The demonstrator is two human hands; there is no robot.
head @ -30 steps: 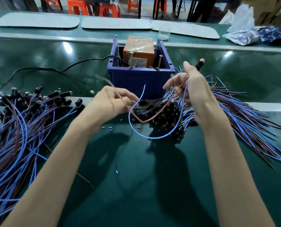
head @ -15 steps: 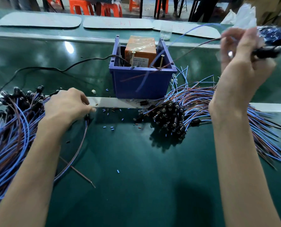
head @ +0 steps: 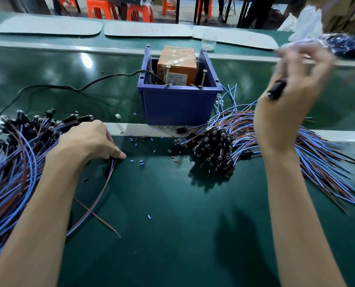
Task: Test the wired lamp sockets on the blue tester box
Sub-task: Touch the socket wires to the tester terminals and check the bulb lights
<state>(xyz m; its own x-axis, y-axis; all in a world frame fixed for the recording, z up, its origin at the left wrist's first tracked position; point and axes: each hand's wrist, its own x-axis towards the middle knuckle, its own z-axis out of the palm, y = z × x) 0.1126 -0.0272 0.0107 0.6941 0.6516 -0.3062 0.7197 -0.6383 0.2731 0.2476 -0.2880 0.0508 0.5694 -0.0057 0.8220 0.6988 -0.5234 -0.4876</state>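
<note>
left hand [head: 87,141] holds wire [head: 107,179], right hand [head: 290,121] raised w/ black socket [head: 276,90]

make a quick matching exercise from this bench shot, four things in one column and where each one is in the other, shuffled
Column one
1. blue tester box
2. orange block
3. left hand
4. right hand

Column two
A. raised in the air, gripping a black socket
B. inside the box
C. low on the green belt, beside the left wire pile
D. standing mid-bench, with a black cable running into it

Pairs: 1-D, 2-B, 3-C, 4-A
</note>
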